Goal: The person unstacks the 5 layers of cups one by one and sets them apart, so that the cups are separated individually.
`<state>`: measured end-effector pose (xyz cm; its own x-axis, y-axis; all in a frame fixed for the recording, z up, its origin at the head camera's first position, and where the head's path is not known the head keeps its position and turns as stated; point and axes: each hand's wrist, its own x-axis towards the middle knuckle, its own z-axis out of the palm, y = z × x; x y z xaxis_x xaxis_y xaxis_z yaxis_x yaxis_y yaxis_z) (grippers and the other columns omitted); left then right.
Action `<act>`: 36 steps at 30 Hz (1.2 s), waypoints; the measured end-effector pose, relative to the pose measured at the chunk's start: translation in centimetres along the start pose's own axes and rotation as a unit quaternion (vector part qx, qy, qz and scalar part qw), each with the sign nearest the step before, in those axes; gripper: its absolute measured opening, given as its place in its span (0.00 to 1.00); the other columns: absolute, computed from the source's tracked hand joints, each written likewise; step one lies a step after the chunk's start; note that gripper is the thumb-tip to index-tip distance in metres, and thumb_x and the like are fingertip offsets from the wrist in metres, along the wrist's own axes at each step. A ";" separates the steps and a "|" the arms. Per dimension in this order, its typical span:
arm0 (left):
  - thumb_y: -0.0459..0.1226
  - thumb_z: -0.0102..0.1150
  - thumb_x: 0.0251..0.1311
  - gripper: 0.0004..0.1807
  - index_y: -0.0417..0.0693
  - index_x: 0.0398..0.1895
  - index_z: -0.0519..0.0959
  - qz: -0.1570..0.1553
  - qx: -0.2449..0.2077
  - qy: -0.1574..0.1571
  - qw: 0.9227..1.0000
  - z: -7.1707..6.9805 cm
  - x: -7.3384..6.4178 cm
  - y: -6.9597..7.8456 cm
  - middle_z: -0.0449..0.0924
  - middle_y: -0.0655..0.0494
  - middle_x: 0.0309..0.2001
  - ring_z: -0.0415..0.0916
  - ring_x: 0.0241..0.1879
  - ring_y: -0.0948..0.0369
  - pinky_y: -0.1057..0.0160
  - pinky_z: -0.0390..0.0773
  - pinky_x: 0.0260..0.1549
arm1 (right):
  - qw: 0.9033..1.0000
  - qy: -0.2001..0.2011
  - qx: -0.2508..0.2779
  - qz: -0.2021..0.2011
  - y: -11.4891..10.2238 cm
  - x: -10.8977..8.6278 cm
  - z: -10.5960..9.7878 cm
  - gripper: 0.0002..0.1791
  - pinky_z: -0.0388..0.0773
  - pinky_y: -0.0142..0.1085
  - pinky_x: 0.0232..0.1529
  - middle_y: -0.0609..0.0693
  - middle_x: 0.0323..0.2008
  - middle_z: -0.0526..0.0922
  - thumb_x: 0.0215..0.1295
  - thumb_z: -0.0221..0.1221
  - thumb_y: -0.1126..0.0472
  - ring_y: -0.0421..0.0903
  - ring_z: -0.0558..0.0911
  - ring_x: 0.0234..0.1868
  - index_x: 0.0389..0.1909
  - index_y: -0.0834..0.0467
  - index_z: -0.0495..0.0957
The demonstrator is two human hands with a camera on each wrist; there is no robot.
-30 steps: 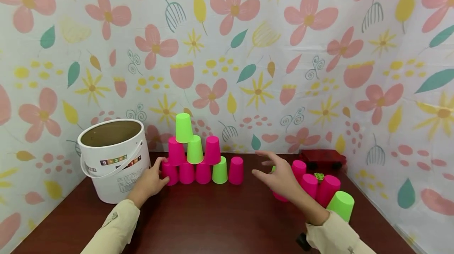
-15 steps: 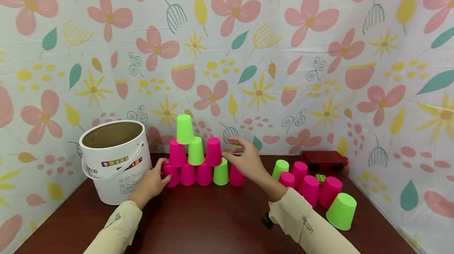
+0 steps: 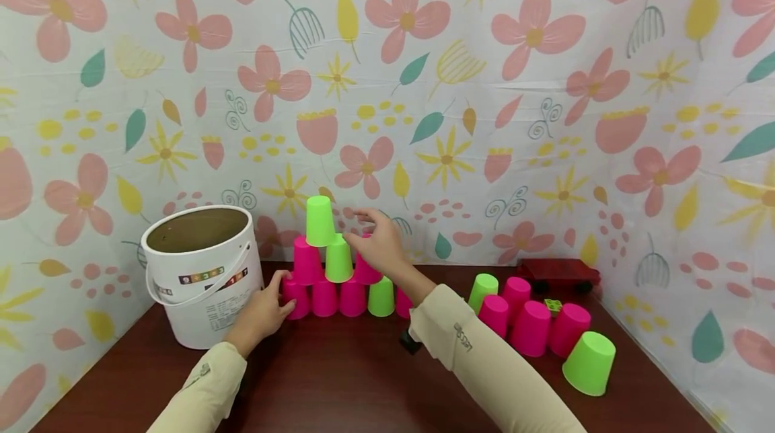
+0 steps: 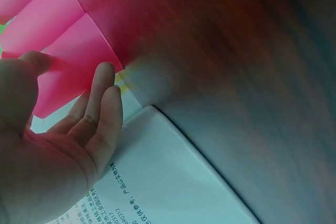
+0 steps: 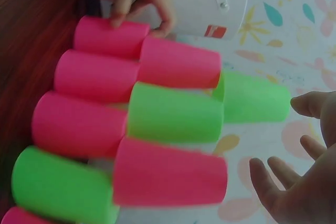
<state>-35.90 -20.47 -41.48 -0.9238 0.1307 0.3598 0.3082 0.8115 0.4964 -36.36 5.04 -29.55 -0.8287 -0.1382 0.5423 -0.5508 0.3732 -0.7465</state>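
So, biggest stuff first: the back is covered by a floral-print curtain (image 3: pixel 396 117), and a dark reddish-brown table (image 3: pixel 327 379) is set up in front of it. A white handled bucket (image 3: pixel 196 319) is parked on the left. Next to it there's a cup pyramid (image 3: pixel 338 259), all upside down: five along the bottom, three above, one green cup (image 3: pixel 319 221) up top. A red toy truck (image 3: pixel 557 275) is tucked back right.

The left hand (image 3: pixel 260 314) is curled round the bottom-left pink cup (image 3: pixel 297 298), thumb in front; how firmly can't be told. The right hand (image 3: pixel 383 243) is held beside the top cup, fingers apart, nothing gripped; whether the thumb touches can't be made out.

Looks like the top of the stack is being worked on, with the base being steadied. A light touch is probably called for next, nothing bumped. Six loose cups (image 3: pixel 530 329) are left at right, with a tiny green piece (image 3: pixel 552 306) among them.
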 end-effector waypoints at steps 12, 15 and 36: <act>0.35 0.67 0.60 0.29 0.50 0.60 0.63 0.011 0.005 -0.002 1.000 0.8 0.4 0.5 0.84 0.39 0.38 0.83 0.40 0.48 0.51 0.80 0.35 | 0.998 -0.011 -0.049 -0.038 -1.8 2.4 2.8 0.31 0.79 0.46 0.51 0.59 0.62 0.74 0.62 0.66 0.61 0.55 0.77 0.58 0.67 0.56 0.71; 0.35 0.67 0.59 0.29 0.49 0.60 0.63 0.008 0.004 -0.007 1.000 0.6 0.3 0.8 0.84 0.38 0.39 0.83 0.41 0.48 0.49 0.81 0.37 | 0.996 -0.012 -0.075 -0.037 -2.0 2.8 3.0 0.32 0.78 0.47 0.50 0.57 0.62 0.74 0.62 0.66 0.60 0.55 0.77 0.57 0.68 0.55 0.71; 0.36 0.67 0.59 0.30 0.50 0.61 0.63 -0.006 0.006 0.005 1.000 0.1 0.3 -0.4 0.84 0.38 0.41 0.83 0.42 0.47 0.48 0.81 0.38 | 0.999 0.003 -0.010 -0.036 -1.2 2.3 3.2 0.23 0.83 0.40 0.36 0.58 0.52 0.82 0.63 0.65 0.63 0.55 0.84 0.49 0.58 0.59 0.74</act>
<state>-36.32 -20.73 -41.66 -0.9248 0.1159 0.3623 0.2952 0.8194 0.4913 -37.96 1.32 -28.63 -0.7866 -0.1596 0.5965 -0.6067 0.3801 -0.6982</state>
